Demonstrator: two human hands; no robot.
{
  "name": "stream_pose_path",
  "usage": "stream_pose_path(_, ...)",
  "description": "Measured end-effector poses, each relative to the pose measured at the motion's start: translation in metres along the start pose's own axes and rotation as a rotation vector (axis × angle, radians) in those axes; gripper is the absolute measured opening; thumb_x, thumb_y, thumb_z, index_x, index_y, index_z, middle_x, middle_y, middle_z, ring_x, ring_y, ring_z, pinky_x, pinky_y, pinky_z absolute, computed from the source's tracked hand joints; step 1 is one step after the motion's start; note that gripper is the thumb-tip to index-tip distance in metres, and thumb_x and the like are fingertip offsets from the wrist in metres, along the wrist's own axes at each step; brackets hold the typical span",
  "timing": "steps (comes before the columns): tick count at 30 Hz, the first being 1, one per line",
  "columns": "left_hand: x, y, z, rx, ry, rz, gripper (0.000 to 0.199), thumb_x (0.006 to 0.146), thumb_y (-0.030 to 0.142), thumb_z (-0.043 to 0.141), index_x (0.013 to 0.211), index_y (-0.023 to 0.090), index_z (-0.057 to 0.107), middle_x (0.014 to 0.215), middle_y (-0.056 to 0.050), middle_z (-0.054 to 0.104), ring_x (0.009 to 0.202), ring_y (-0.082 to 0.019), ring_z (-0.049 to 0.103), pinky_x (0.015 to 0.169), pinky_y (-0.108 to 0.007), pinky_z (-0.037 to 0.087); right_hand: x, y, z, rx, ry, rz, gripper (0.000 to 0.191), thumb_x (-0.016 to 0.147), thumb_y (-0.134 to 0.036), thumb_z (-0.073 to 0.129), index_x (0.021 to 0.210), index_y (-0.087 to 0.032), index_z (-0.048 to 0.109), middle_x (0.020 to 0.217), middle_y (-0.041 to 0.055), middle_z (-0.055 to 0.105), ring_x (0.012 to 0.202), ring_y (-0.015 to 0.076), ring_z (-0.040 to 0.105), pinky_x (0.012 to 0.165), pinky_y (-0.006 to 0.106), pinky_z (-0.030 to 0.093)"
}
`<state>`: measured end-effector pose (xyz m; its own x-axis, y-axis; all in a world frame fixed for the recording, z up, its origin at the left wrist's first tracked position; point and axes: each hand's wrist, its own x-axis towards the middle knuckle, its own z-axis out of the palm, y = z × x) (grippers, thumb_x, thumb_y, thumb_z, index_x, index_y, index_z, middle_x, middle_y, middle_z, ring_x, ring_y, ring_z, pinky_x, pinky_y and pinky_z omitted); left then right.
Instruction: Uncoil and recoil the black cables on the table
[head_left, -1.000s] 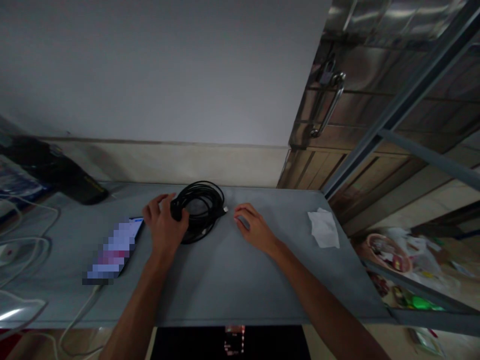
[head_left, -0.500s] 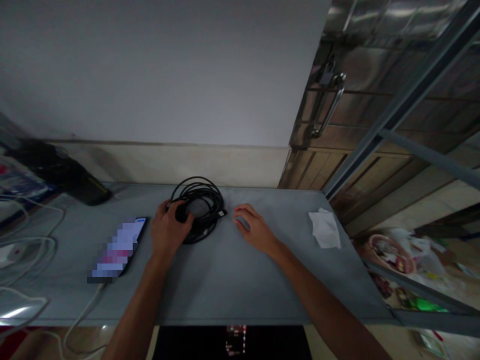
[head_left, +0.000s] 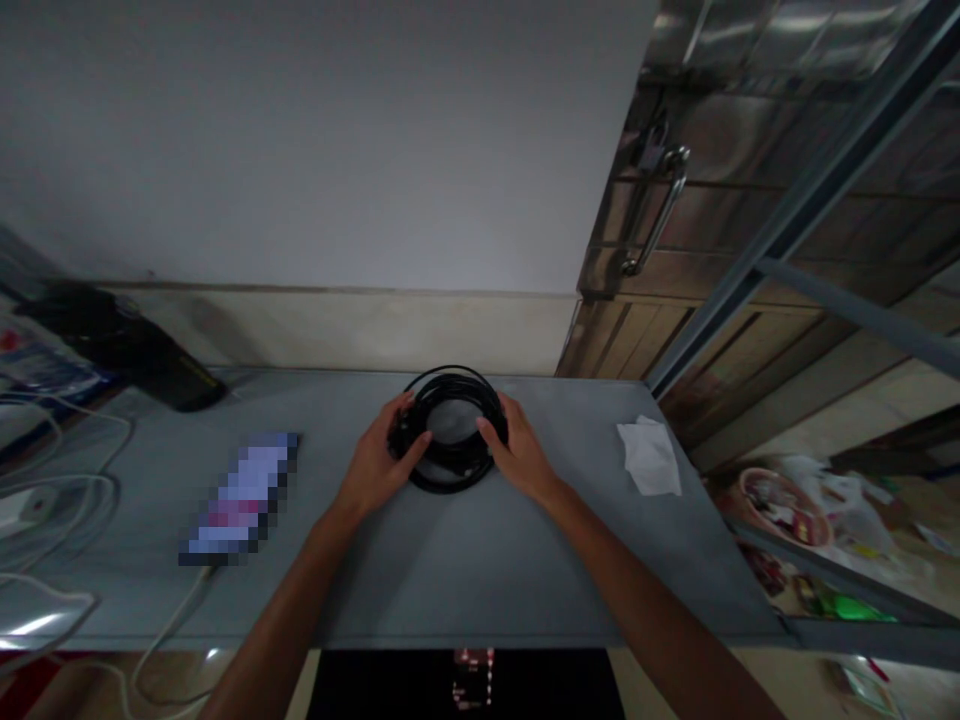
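A coil of black cable lies on the grey tabletop, near its back edge and roughly midway along. My left hand is closed round the coil's left side, thumb over the inner edge. On the opposite side my right hand grips the coil, its thumb also reaching into the ring. A loose loop of the cable stands out at the back of the bundle. Parts of the coil under my fingers are hidden.
To the left lies a phone with a cord plugged in. Behind it a black bottle-like object lies near white cables. A crumpled tissue is at the right. A metal frame post rises beside the table's right end.
The coil has moved right along the tabletop with my left hand on it. My right hand, apart from the coil before, has closed on its right side.
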<state>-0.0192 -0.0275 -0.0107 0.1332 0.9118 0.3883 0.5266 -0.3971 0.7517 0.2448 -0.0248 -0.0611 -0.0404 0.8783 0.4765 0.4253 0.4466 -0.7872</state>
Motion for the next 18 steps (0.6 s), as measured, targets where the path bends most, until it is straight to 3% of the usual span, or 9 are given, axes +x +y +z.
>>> stream_pose_path(3, 0.000, -0.003, 0.005, -0.110, 0.023, -0.049, 0.087, 0.100, 0.061, 0.077, 0.171, 0.027, 0.041, 0.156, -0.017, 0.068, 0.140, -0.035, 0.071, 0.124, -0.057, 0.053, 0.003, 0.005, -0.003, -0.070, 0.067, 0.022, 0.071, 0.112, -0.068, 0.057, 0.161, -0.017, 0.052, 0.155, 0.0214, 0.061, 0.147, 0.0326, 0.061, 0.132, 0.054, 0.047)
stream_pose_path(6, 0.002, -0.011, 0.008, 0.017, 0.126, -0.126, 0.087, 0.099, 0.069, 0.075, 0.167, 0.022, 0.047, 0.167, -0.022, 0.058, 0.156, -0.040, 0.057, 0.132, -0.063, 0.044, 0.004, 0.008, -0.004, -0.098, 0.067, 0.041, 0.071, 0.112, -0.070, 0.054, 0.160, -0.017, 0.056, 0.156, 0.0222, 0.061, 0.148, 0.0337, 0.060, 0.132, 0.056, 0.047)
stream_pose_path(8, 0.003, -0.015, 0.008, 0.079, 0.098, -0.176, 0.089, 0.099, 0.073, 0.073, 0.165, 0.018, 0.050, 0.171, -0.025, 0.054, 0.162, -0.043, 0.050, 0.136, -0.064, 0.037, 0.003, 0.007, -0.004, -0.111, 0.028, 0.036, 0.073, 0.113, -0.071, 0.051, 0.165, -0.019, 0.053, 0.162, 0.0219, 0.058, 0.154, 0.0347, 0.056, 0.134, 0.058, 0.044)
stream_pose_path(12, 0.002, -0.014, 0.010, -0.009, -0.038, -0.138, 0.084, 0.101, 0.070, 0.070, 0.166, 0.021, 0.049, 0.165, -0.019, 0.063, 0.154, -0.038, 0.060, 0.134, -0.060, 0.043, 0.000, 0.000, -0.007, -0.144, -0.131, -0.010, 0.091, 0.110, -0.078, 0.054, 0.175, -0.017, 0.041, 0.176, 0.0234, 0.043, 0.167, 0.0365, 0.041, 0.139, 0.058, 0.037)
stream_pose_path(18, 0.002, -0.019, 0.009, -0.077, 0.009, -0.087, 0.082, 0.094, 0.060, 0.079, 0.162, 0.022, 0.051, 0.156, -0.017, 0.069, 0.148, -0.038, 0.065, 0.130, -0.060, 0.047, -0.004, -0.009, -0.012, -0.234, -0.295, -0.056, 0.136, 0.090, -0.090, 0.075, 0.185, -0.017, 0.010, 0.185, 0.0274, 0.023, 0.175, 0.0402, 0.021, 0.141, 0.061, 0.029)
